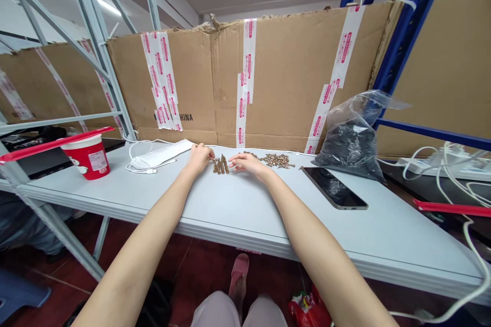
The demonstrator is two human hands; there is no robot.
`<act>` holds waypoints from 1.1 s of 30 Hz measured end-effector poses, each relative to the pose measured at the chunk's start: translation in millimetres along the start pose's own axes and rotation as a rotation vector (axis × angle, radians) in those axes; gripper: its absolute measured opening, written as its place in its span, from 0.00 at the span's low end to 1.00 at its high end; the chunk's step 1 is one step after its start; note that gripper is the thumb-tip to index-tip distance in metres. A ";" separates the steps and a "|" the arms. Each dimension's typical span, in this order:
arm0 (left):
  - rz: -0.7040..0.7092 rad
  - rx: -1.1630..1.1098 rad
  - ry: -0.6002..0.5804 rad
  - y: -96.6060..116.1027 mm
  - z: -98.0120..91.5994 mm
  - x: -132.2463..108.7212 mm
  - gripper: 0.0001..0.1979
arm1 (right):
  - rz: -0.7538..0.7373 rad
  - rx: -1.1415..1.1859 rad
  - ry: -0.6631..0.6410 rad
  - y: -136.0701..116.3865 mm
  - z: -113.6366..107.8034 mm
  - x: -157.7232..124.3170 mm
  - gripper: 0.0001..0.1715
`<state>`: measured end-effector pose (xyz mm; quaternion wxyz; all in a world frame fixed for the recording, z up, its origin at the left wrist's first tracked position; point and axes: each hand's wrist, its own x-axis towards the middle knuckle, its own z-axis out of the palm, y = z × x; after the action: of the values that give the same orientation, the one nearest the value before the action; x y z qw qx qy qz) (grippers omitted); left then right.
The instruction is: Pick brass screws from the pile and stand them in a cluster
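Note:
My left hand (200, 158) rests on the white table (230, 204) with its fingers loosely curled, their tips beside a small bunch of brass-coloured metal parts (220, 165). Those parts lie close together, roughly side by side. My right hand (249, 162) lies flat from the other side, its fingertips close to the same bunch. Behind it spreads a larger loose pile of similar brass parts (272, 160). Neither hand clearly holds anything, though the left fingertips partly hide what lies beneath them.
A dark tablet (333, 188) lies right of the hands, below a clear plastic bag of black items (349, 138). To the left are a white packet with a cable (159, 156) and a red-and-white cup (88, 156). Cardboard sheets (249, 76) and metal shelving stand behind the table.

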<state>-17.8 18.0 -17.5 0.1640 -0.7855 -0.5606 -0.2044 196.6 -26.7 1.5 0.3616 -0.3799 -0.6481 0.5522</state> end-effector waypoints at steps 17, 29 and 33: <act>-0.014 0.040 -0.108 -6.2 -12.7 -3.1 0.07 | -0.019 0.011 -0.021 6.9 -2.2 6.3 0.06; 0.089 0.115 -0.157 3.4 -4.6 -5.8 0.07 | -0.011 -0.013 -0.019 4.2 -0.5 3.5 0.07; 0.102 0.165 -0.170 4.4 0.3 -4.5 0.10 | -0.004 -0.029 -0.024 4.9 -0.9 3.5 0.06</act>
<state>-14.8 13.0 -20.2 0.1902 -0.8113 -0.5468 -0.0816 196.3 -22.6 -3.1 0.3493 -0.3771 -0.6611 0.5466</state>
